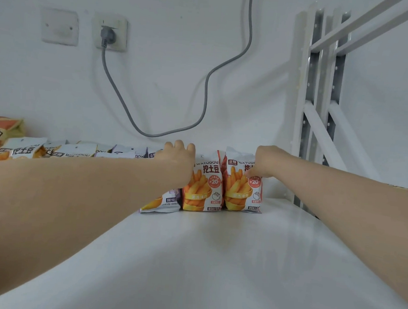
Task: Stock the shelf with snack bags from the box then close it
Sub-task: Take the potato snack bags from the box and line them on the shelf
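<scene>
White shelf (pixel 215 251) part stocked: bags (pixel 203 190) line back edge, left to centre. Right hand (pixel 264 162) pinches end bag (pixel 243 195); left hand (pixel 180 156) curled over neighbouring bags' tops. Box out of view, closing pending.

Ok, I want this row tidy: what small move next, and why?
Probably the left hand, gripping the purple bag by its top, should stand it upright: it leans, foot ahead of the middle orange bag. The right hand pinches the right orange bag, already upright.
</scene>
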